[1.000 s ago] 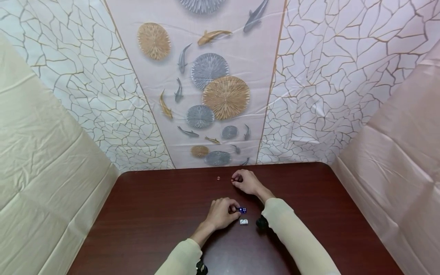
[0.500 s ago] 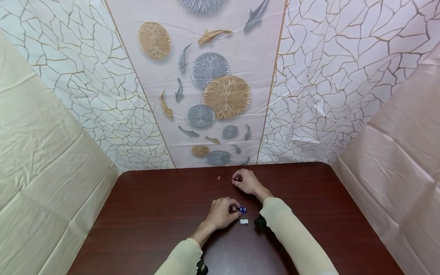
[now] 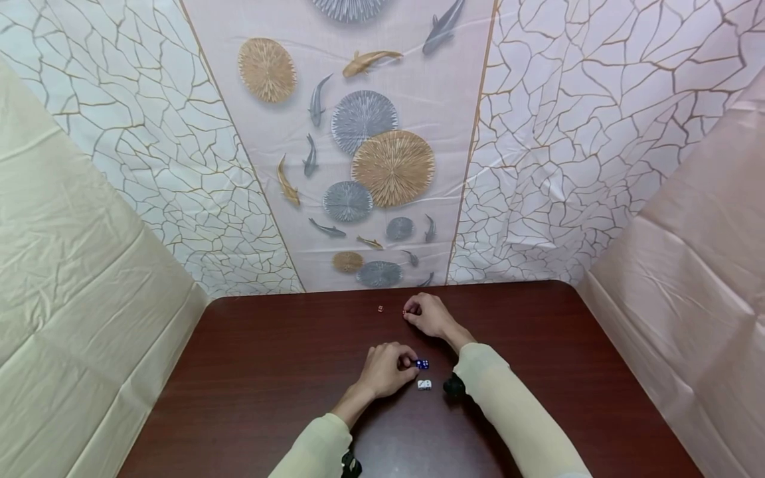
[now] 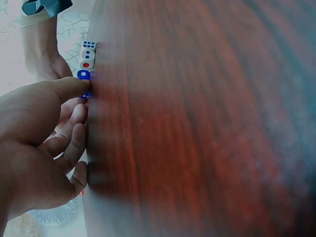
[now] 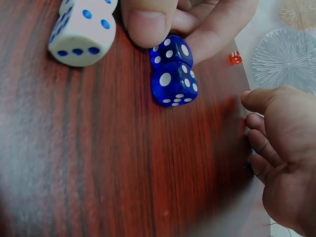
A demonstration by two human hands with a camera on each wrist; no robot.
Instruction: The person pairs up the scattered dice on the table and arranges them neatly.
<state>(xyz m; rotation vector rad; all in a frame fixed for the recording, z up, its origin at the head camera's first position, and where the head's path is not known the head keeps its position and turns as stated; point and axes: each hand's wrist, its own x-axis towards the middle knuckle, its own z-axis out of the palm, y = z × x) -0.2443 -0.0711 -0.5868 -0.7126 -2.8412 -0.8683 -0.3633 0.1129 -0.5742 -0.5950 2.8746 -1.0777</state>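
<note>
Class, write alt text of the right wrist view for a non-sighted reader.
A left hand pinches one of two touching blue dice on a brown table. White dice show at upper left, the right hand at right, below a red die.

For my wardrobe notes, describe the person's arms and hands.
The left hand and right hand are bare, without gloves. The left sleeve and right sleeve are long, plain and pale cream. A dark strap circles the right cuff; something dark also shows beneath the left sleeve.
</note>
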